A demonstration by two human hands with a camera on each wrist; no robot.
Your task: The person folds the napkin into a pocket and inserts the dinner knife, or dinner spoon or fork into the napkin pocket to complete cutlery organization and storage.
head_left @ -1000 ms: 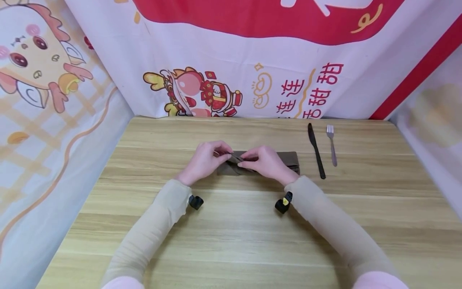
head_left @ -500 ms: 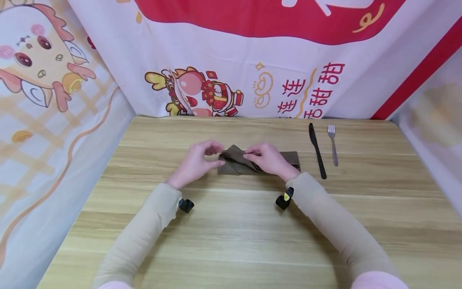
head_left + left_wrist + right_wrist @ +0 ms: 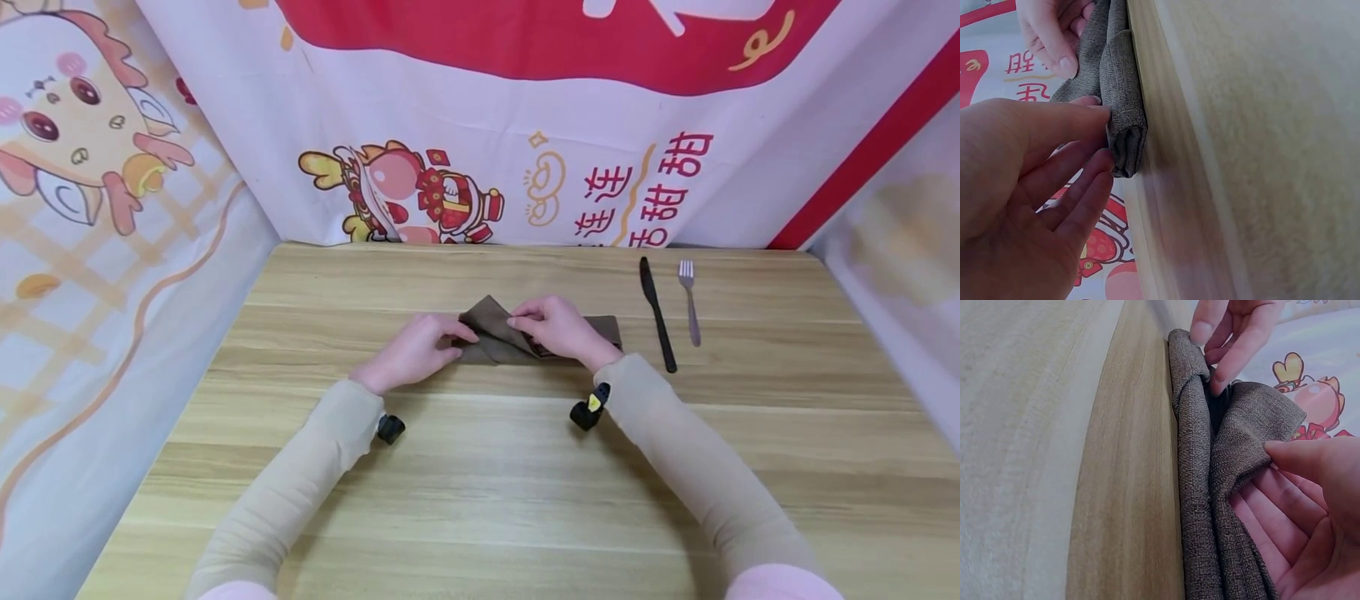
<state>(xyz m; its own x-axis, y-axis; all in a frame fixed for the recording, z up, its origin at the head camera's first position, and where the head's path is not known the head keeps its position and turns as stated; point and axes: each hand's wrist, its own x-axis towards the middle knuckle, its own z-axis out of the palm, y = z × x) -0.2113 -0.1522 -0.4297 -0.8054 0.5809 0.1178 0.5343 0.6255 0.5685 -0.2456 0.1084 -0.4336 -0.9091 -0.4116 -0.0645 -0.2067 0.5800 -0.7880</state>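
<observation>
A grey-brown cloth napkin (image 3: 495,325) lies folded into a long narrow strip across the table. One pointed flap stands raised toward the back, left of the strip's middle. My right hand (image 3: 558,329) pinches this flap, its thumb on the near face and the other fingers behind, as the right wrist view shows on the napkin (image 3: 1254,425). At the strip's left end, my left hand (image 3: 412,350) holds the front fold between thumb and index finger. The layered, rolled end of the napkin (image 3: 1124,94) shows beside those fingers in the left wrist view.
To the right of the napkin lie a black knife (image 3: 657,312) and a small fork (image 3: 689,302), roughly side by side. The wooden table (image 3: 480,500) ends at a printed cloth backdrop (image 3: 465,108). More printed cloth hangs on both sides.
My left hand let go of the raised fold, drew left, and now grips the napkin's left end. The pointed flap stands up more, while my right hand stays on it.
</observation>
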